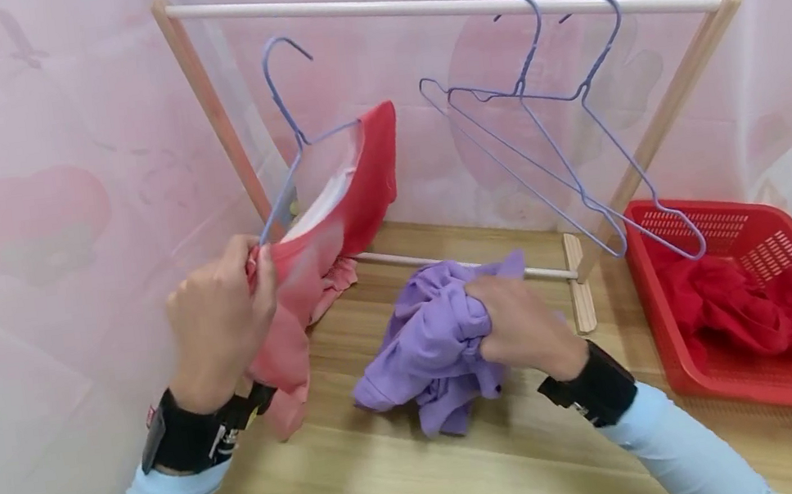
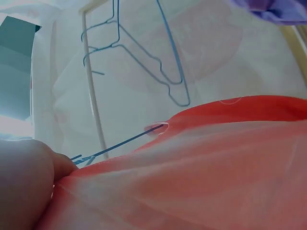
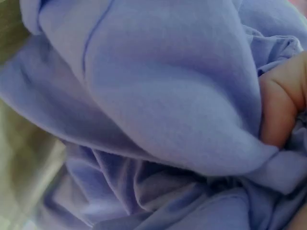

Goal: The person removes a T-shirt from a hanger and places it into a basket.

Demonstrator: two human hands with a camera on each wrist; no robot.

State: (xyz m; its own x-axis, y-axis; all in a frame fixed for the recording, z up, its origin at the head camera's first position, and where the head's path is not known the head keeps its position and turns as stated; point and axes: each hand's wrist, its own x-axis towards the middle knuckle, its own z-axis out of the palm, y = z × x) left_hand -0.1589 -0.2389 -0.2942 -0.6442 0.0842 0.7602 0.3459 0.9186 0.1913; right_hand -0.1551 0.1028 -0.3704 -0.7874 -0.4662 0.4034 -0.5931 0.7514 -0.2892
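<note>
Evidently, the left hand had fingers and thumb clamped on the pink-and-red garment at one end of the blue hanger; a steady pinch there probably best kept the cloth from slipping off the wire. The garment hung tilted above the table, smooth and pale pink below a redder far shoulder. Rightward, the purple garment sagged in crumpled folds, the right hand's fingers curled tightly into it; spreading it by its edges seemed wiser than bunching.
</note>
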